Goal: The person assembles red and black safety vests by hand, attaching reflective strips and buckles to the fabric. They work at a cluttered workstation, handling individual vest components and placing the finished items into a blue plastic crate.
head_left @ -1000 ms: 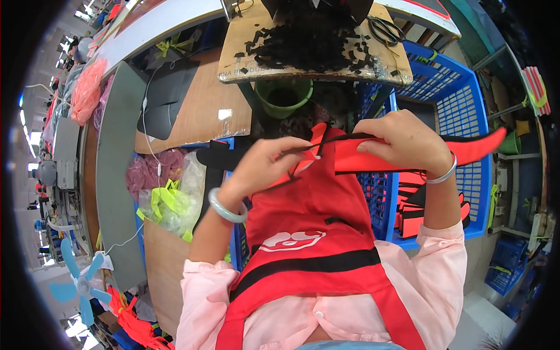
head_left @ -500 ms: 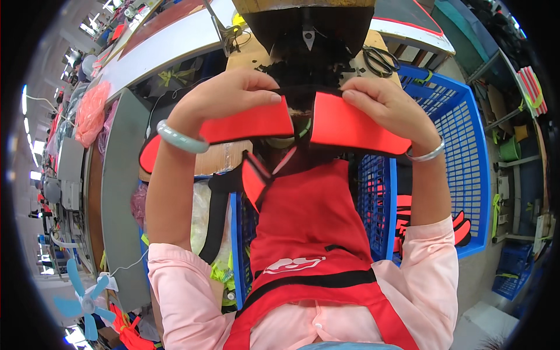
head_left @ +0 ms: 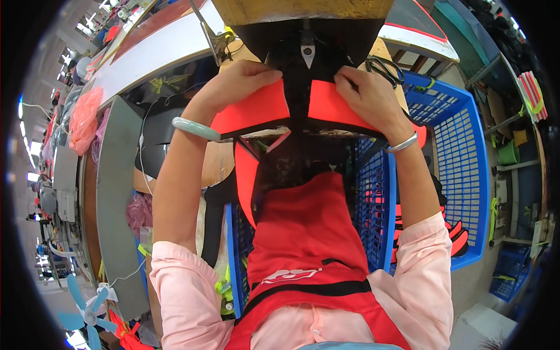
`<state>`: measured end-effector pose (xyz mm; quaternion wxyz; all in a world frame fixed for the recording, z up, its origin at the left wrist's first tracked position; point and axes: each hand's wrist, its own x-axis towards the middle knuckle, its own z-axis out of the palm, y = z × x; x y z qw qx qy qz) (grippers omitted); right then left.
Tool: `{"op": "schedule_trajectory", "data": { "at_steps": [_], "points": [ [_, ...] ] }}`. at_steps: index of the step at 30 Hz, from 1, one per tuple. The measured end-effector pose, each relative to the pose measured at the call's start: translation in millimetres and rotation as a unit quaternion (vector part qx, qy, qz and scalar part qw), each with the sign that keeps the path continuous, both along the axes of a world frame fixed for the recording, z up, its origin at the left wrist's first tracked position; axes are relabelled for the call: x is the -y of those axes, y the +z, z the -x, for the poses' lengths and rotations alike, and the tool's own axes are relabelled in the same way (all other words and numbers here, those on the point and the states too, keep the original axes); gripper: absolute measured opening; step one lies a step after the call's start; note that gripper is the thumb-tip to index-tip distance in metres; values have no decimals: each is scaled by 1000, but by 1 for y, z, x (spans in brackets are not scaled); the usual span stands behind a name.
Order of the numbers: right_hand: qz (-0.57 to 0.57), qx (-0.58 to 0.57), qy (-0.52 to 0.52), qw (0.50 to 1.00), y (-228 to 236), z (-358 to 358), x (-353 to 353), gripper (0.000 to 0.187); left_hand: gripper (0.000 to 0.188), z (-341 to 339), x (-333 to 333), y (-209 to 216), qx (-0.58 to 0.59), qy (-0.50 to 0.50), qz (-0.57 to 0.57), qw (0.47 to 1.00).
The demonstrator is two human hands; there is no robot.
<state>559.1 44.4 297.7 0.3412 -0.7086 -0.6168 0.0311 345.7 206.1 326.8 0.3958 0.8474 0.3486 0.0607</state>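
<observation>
Closest to me, the red apron spreads below both hands, and a narrow red flap hangs beneath the left hand. That hand has thumb and fingers pinched on the far edge of a red-and-black cloth strip; the right hand curls its fingers over the same edge at the other side. The strip lies between them, its long axis running from one hand to the other, across the body. The black gap between its red panels sits just on the near side of the pointed metal piece, about equally near each hand; I can't tell whether they touch. Half a second ago, the strip was farther below that point; a second ago, both hands were back over the apron. Beyond the right hand are the scissors and, rightward, the blue basket.
</observation>
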Motion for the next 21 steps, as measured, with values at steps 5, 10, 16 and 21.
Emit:
{"op": "schedule_trajectory", "data": {
  "at_steps": [5,10,16,21],
  "points": [
    [-38,16,9,999,-4,-6,-13,23,42,1,-13,0,18,16,26,999],
    [-73,50,9,996,-5,-10,-18,19,46,-2,-13,8,37,15,32,999],
    [-93,102,-67,988,-2,-27,-26,23,51,-7,-12,11,35,69,-52,996],
    [1,4,25,1000,13,-25,22,36,32,18,9,-4,107,-55,1,993]
  ]
}}
